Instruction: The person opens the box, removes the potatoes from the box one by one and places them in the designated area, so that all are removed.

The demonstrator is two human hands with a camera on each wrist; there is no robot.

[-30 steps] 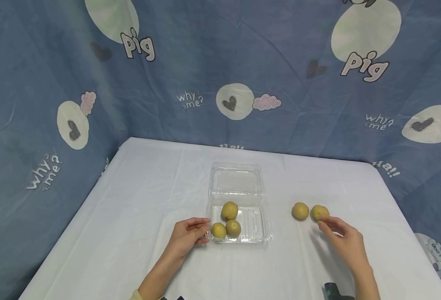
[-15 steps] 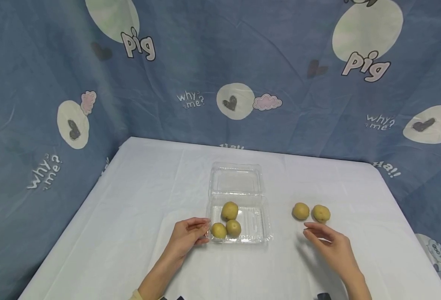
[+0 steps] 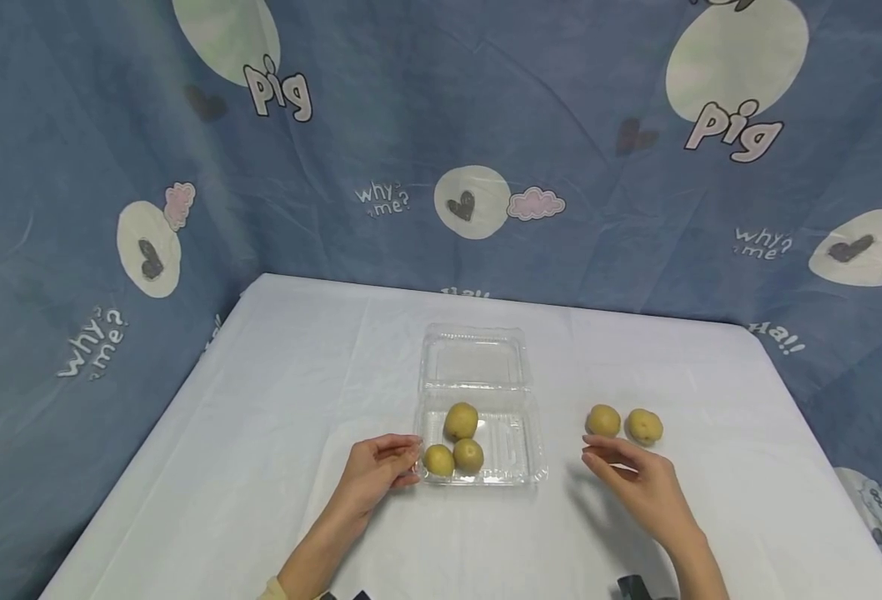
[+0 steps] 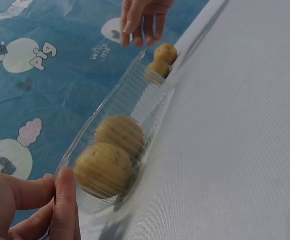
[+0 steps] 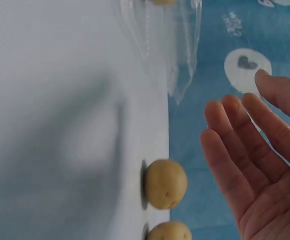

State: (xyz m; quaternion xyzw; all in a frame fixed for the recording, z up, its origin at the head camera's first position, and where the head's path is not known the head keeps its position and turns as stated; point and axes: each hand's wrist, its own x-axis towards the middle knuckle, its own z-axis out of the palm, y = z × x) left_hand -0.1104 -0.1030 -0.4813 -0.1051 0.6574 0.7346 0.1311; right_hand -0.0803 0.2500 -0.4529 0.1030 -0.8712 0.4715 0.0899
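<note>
- At the left rim of the box point(image 3: 504, 437), my left hand point(image 3: 373, 472) pinched its edge, best kept light.
- Inside, left, sat three potatoes point(image 3: 461, 422).
- Right, near two loose potatoes point(image 3: 645, 426), my right hand point(image 3: 642, 483) hovered, fingers spread.

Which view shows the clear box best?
Head: the box shows almost whole, lid open. Left wrist sees it side-on, partly behind the left hand; right wrist only a part, cut off at the top.

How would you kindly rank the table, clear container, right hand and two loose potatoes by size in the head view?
Table
Clear container
Right hand
Left loose potato and right loose potato: too alike to rank
</note>
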